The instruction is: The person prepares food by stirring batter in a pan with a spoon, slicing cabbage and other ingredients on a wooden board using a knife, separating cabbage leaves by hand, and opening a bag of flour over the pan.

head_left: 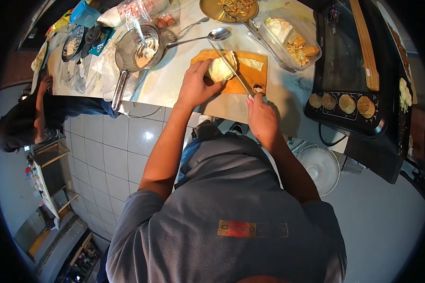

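Note:
A piece of cabbage (220, 70) lies on an orange-brown cutting board (231, 87) near the table's front edge. My left hand (196, 86) grips it from the left, thumb along its near side and fingers at its far side. In my right hand (262, 115) is the handle of a long knife (241, 80). The blade slants up and left across the board, along the cabbage's right side; whether it touches is hard to tell. A flat pale cabbage leaf (253, 63) rests right of the blade.
Left of the board stands a saucepan (123, 60) with batter-like residue, beside a large spoon (218, 34). Behind are a gold plate (208, 13) and a clear container (288, 61) with cabbage. A black oven (349, 127) stands right. Another person's arm (40, 113) is far left.

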### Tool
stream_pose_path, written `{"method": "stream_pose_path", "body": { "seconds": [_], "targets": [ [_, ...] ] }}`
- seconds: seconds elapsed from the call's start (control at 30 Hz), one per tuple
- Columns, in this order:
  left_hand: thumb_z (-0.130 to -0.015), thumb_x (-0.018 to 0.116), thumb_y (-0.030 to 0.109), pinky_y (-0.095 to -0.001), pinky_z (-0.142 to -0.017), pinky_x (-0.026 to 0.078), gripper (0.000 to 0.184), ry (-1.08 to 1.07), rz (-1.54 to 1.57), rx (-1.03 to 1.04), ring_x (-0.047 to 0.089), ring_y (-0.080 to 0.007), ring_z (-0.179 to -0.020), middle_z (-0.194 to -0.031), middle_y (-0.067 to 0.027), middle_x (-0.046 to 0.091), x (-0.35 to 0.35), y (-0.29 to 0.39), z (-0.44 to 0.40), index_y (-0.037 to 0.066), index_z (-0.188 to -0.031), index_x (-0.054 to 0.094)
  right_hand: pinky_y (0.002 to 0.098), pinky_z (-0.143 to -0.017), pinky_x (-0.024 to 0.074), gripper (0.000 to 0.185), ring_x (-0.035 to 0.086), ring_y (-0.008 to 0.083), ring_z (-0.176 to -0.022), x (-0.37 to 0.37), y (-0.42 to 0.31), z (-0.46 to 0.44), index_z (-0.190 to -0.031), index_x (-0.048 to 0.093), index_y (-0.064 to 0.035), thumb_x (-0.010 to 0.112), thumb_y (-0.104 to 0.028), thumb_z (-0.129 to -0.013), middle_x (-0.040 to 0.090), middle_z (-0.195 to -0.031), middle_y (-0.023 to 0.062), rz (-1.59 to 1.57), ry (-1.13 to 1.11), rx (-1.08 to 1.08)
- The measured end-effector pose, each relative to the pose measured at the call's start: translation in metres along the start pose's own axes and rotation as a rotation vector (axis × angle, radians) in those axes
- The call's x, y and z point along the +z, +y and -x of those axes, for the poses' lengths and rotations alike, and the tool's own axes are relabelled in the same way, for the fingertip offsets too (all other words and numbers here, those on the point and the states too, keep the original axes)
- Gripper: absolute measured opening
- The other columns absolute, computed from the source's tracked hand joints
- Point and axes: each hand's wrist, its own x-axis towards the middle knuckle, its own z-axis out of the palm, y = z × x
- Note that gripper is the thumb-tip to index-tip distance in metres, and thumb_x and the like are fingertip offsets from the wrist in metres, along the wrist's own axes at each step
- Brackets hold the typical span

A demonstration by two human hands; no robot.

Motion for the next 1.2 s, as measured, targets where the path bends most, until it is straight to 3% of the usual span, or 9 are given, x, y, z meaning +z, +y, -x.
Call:
{"method": "stream_pose_path", "body": {
  "seconds": [0.33, 0.47, 0.7, 1.13, 1.2],
  "targets": [
    [-0.071, 0.079, 0.025, -0.0409, -0.092, 0.046, 0.063, -0.038, -0.005, -0.01, 0.057, -0.0365, -0.105, -0.112, -0.0192, 0.061, -0.002, 0.002, -0.002, -0.001, -0.123, 0.055, 0.0539, -0.074, 0.0474, 0.033, 0.063, 0.0459, -0.084, -0.005, -0.004, -0.004, -0.1, 0.045, 0.0011, 0.043, -0.032, -0.1, 0.065, -0.084, 0.0266, -0.023, -0.097, 0.062],
    [-0.07, 0.077, 0.023, -0.0412, -0.089, 0.046, 0.062, -0.016, 0.024, 0.037, 0.056, -0.0377, -0.101, -0.106, -0.0204, 0.06, -0.001, -0.001, -0.003, -0.002, -0.122, 0.054, 0.0529, -0.07, 0.0486, 0.031, 0.063, 0.0462, -0.078, 0.002, -0.002, -0.004, -0.098, 0.044, 0.001, 0.048, -0.03, -0.098, 0.064, -0.079, 0.0264, -0.016, -0.046, 0.039],
    [-0.071, 0.079, 0.021, -0.0413, -0.089, 0.047, 0.061, -0.032, 0.044, 0.026, 0.057, -0.0371, -0.102, -0.109, -0.0203, 0.062, -0.001, 0.0, -0.003, -0.002, -0.122, 0.055, 0.0535, -0.063, 0.0494, 0.029, 0.063, 0.0453, -0.071, 0.009, 0.001, -0.007, -0.093, 0.045, -0.0005, 0.054, -0.028, -0.096, 0.063, -0.073, 0.0255, -0.006, 0.003, 0.003],
    [-0.069, 0.076, 0.017, -0.0415, -0.088, 0.046, 0.057, 0.002, 0.077, 0.024, 0.056, -0.0375, -0.099, -0.103, -0.0201, 0.061, 0.0, 0.0, -0.003, -0.004, -0.119, 0.056, 0.0536, -0.059, 0.047, 0.031, 0.061, 0.0481, -0.068, 0.017, 0.002, -0.012, -0.097, 0.041, 0.0017, 0.05, -0.028, -0.098, 0.061, -0.07, 0.0287, -0.014, -0.024, -0.029],
    [-0.069, 0.077, 0.017, -0.0415, -0.089, 0.046, 0.058, -0.011, 0.072, 0.018, 0.056, -0.0376, -0.099, -0.104, -0.0202, 0.061, -0.001, -0.001, -0.003, -0.004, -0.119, 0.056, 0.0521, -0.063, 0.0516, 0.033, 0.064, 0.0449, -0.073, 0.018, -0.002, -0.014, -0.102, 0.042, 0.0022, 0.052, -0.028, -0.097, 0.063, -0.074, 0.0276, 0.042, -0.076, 0.082]
  ]
}}
